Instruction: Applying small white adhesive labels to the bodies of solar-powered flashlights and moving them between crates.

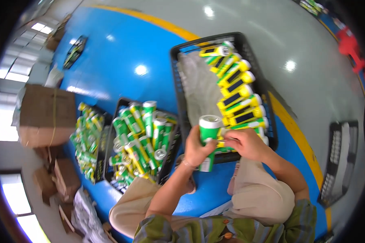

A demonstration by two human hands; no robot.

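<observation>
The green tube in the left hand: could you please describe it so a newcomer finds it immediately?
Find the largest black crate. At its near side, the left hand grips a green tube. Unlike the tubes lying inside, it is lifted clear, white rim up.

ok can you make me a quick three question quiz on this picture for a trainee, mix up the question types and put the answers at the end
1. Which hand is wrapped around the green canister with a white top?

2. True or false: the row of yellow-and-green tubes in the large black crate lies mostly along its right side, as the wearer sees it.

3. What colour is the painted band that borders the blue floor?
a) red
b) yellow
c) white

Key:
1. The left hand.
2. True.
3. b
</observation>
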